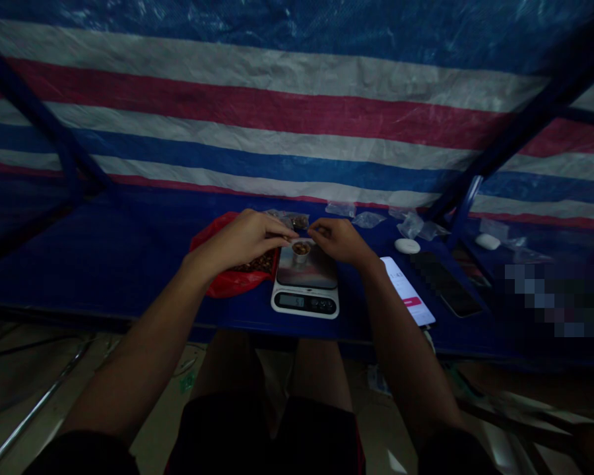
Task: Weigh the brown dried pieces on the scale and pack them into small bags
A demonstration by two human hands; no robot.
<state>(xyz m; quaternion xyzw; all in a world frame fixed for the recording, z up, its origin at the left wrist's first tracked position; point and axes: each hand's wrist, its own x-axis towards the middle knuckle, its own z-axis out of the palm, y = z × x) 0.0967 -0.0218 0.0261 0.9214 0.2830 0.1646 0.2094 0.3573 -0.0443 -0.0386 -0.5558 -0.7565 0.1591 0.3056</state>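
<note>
A kitchen scale [305, 311] with a steel plate and a lit display sits before me. On its plate stands a small clear cup [301, 258] with brown pieces inside. My left hand [247, 239] reaches in from the left over a red plastic bag [228, 282], its fingers pinched together by the cup's rim. From the other side my right hand [341, 239] comes close to the cup, fingers curled in and tips pinched. What either pinch holds is too small to make out. Many small brown pieces [257, 265] lie in the bag, partly hidden by my left hand.
Small clear bags, one with brown contents [299, 221], lie behind the scale. Further clear bags [369, 219] lie at the back. On the right are a white case [406, 246], a lit phone [406, 290] and a dark phone [448, 284]. A striped tarp [297, 119] hangs behind the blue table.
</note>
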